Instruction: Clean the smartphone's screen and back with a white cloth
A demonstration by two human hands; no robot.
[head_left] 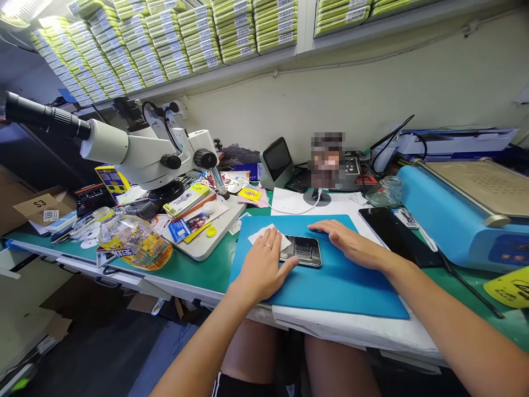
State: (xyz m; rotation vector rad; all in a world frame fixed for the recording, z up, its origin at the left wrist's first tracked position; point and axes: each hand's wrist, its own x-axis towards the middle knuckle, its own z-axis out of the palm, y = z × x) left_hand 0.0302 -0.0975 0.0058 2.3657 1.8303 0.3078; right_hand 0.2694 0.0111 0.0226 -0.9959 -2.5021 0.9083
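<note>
Your left hand [261,267] is lying palm down, its fingers stretching out nearly straight and close together over a white cloth [285,241]; a ring [268,246] is circling one finger, and you are not visibly pinching anything. Your right hand [351,240] is reaching over the right part of the blue mat [339,284], fingers extending loosely and holding nothing that shows; whether it is touching the mat, you cannot tell from this angle. Between your hands, the phone [308,251] is lying on the mat, its long side running roughly left to right. Its face is showing dark and glossy, with pale streaks breaking across the glass like a striped reflection and a plainer grey patch showing toward the left. Along the rounded right-hand corners, a thin silvery rim is catching the light. Your left hand and the cloth are hiding its left end. Right of the mat, a larger black slab [399,238] is lying near the blue machine [446,220].
</note>
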